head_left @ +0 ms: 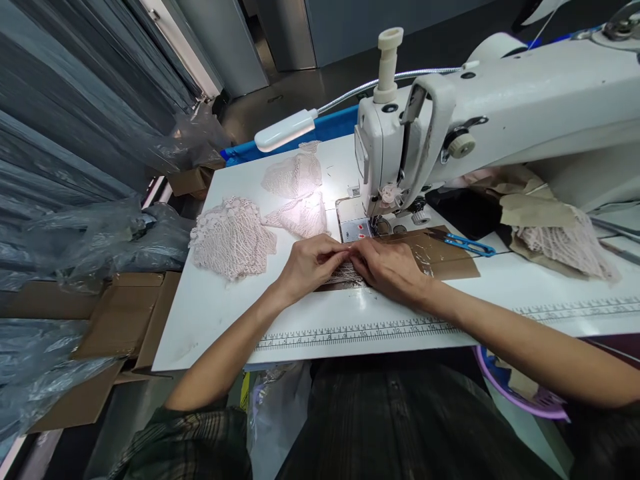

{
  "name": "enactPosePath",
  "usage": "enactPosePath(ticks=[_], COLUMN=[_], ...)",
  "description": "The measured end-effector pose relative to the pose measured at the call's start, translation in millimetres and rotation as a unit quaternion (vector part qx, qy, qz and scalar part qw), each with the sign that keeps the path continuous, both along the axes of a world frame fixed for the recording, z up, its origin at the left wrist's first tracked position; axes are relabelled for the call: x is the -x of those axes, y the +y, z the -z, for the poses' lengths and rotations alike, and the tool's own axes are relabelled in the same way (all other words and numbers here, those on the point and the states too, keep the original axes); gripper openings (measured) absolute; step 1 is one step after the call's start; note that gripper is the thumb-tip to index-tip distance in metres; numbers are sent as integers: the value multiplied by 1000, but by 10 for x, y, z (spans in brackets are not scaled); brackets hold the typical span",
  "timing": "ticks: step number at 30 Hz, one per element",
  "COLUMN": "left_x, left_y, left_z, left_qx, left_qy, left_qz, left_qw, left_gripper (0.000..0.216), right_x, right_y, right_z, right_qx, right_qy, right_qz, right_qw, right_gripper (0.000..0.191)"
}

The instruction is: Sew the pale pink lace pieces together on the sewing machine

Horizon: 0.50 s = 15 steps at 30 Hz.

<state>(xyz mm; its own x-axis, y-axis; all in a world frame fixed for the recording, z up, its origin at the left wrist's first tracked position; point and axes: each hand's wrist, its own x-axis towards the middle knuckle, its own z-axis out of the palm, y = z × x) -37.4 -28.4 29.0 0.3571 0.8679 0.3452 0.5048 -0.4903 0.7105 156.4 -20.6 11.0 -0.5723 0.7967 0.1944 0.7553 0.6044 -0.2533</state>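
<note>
My left hand (pixel 316 267) and my right hand (pixel 393 272) meet fingertip to fingertip just in front of the sewing machine (pixel 383 160). Both pinch a piece of pale pink lace (pixel 349 272), mostly covered by the fingers. The lace lies over a brown sheet (pixel 455 263) on the table, close to the metal needle plate (pixel 356 229). Left of the hands rests a ruffled heap of pink lace (pixel 233 239). Behind the left hand are two more lace pieces, one triangular (pixel 303 215) and one farther back (pixel 294 175).
Blue thread snips (pixel 467 245) lie right of my right hand. Beyond them is a lace and beige fabric bundle (pixel 560 230) under the machine arm. A white lamp (pixel 285 130) hangs over the table's back. A ruler strip (pixel 360 332) runs along the front edge. Cardboard boxes (pixel 123 310) stand left.
</note>
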Motion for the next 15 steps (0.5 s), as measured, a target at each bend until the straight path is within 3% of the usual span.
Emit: enactPosePath(ticks=[6, 11, 15], left_x=[-8, -69, -85], left_y=[-41, -65, -88], left_z=[192, 256, 266], left_qx=[142, 144, 163], left_qy=[-224, -296, -329], left_qz=[-125, -117, -94], left_qw=[956, 937, 925], left_gripper=[27, 33, 34], right_x=[-18, -42, -319], right_y=[28, 22, 26], right_z=[23, 2, -54], right_qx=[-31, -19, -8], right_qy=[14, 6, 56], right_qz=[-9, -61, -101], right_qw=[999, 998, 993], right_gripper=[22, 20, 26])
